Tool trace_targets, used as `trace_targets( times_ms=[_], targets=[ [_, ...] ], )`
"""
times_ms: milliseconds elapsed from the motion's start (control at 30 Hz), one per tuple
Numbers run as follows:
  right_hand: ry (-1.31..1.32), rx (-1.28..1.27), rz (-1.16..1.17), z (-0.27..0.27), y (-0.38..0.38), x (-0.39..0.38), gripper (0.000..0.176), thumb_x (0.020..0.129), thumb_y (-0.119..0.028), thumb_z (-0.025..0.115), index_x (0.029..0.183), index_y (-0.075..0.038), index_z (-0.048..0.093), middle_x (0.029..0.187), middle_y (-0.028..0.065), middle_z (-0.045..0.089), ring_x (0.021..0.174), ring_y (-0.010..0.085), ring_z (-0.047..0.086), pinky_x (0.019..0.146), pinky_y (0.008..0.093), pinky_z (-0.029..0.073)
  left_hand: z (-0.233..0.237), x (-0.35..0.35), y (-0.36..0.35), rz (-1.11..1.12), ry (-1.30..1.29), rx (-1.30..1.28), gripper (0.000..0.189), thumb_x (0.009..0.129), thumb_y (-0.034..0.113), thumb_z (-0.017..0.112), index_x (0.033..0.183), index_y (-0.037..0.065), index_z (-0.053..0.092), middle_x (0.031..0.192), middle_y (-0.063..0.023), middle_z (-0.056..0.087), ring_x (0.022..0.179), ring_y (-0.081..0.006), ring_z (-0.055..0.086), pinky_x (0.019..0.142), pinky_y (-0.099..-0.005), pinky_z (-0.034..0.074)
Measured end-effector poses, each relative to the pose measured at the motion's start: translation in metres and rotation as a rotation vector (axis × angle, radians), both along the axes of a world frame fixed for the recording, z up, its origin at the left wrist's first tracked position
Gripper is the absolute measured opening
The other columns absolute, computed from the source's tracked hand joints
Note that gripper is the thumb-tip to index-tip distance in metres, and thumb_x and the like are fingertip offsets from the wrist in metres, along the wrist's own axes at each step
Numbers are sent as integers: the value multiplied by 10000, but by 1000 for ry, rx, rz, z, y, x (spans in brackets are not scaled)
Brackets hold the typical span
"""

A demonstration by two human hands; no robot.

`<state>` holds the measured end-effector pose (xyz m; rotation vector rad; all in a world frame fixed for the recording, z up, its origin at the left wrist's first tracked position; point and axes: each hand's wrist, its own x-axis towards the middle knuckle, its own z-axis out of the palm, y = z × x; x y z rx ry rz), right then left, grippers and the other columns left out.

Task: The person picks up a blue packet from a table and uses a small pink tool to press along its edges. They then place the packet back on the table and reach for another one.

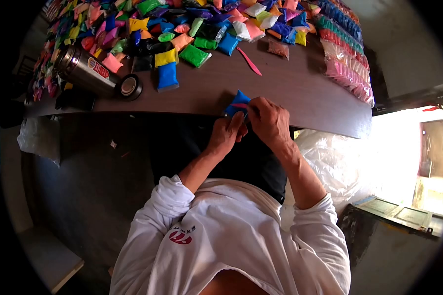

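At the table's front edge, both my hands are closed around a small blue packet (237,96), which looks like soft clay in clear plastic. My left hand (226,132) pinches its lower side, thumb pointing up. My right hand (269,119) is bent over the right side, fingers pressed together around a slim pink plastic tool (239,105) that lies across the packet. The far end of this tool is hidden by my fingers. Further up the table lies a pink plastic knife (249,61), touched by neither hand.
Many colourful packets (197,55) cover the back of the brown table (300,93). A steel thermos (86,71) lies on the left with its dark lid end (129,87) toward me. Strips of bagged packets (347,59) hang along the right edge. Clear plastic sheeting (325,160) sits below right.
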<state>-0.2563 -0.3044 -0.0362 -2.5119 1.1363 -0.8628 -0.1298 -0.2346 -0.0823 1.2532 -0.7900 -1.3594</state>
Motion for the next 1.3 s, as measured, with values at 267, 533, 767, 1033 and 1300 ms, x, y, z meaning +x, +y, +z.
trace_targets(
  times_ms=[267,533,767,1033,1300],
  targets=[
    [-57,46,-172,14,-13,-13,66,812,-121,613,844,-73,582,754,121,626,685,334,617,588,418,482,1,-1,6,-3,-184,-34,541,940,473,474,630,40,567,552,-24,547,483,-93,499,476,-244,384],
    [89,-15,-23,10,-15,10,91,802,-139,607,801,-51,582,756,132,622,693,340,602,588,439,467,8,0,-1,-18,-175,-31,543,951,444,468,580,55,543,513,-25,518,452,-94,481,456,-238,367],
    [-7,8,-27,25,-12,2,99,795,-138,621,797,-50,577,752,127,622,686,359,596,590,434,465,-2,-2,7,-11,-160,-62,532,960,423,463,593,45,542,520,-27,519,446,-94,470,454,-236,360],
    [210,-76,-163,-8,-29,8,119,818,-173,551,752,-74,558,734,146,629,668,367,615,565,455,485,-9,-2,-4,-4,-173,-3,537,960,428,441,589,54,545,514,-32,527,454,-100,490,443,-257,372],
    [50,157,25,16,-2,7,78,864,-114,556,863,-47,516,745,194,591,737,412,583,595,462,431,-26,-14,-3,58,-102,-123,537,955,410,462,532,83,509,456,-13,466,429,-99,439,438,-284,342]
  ],
)
